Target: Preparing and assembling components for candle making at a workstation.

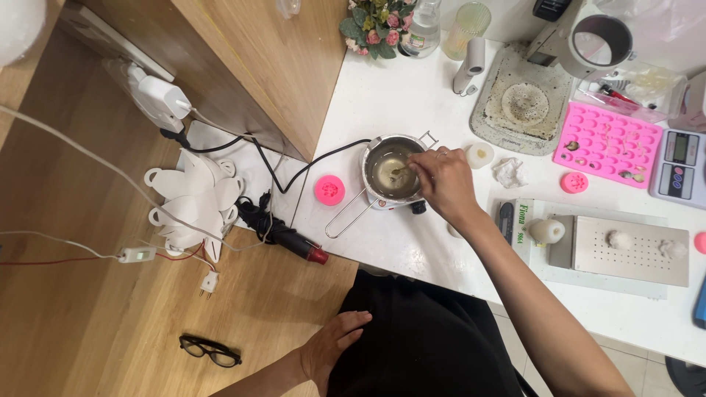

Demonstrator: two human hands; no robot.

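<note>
My right hand reaches over a small metal melting pot that sits on a heater on the white table. Its fingers pinch a thin stirring stick whose tip dips into the pale yellowish liquid in the pot. The pot's wire handle points toward the table's front edge. My left hand rests on my lap against black clothing, fingers loosely spread, holding nothing.
A round pink mould lies left of the pot, a pink tray mould and digital scale right. A metal plate sits nearer. On the wooden floor lie cables, a heat tool and black glasses.
</note>
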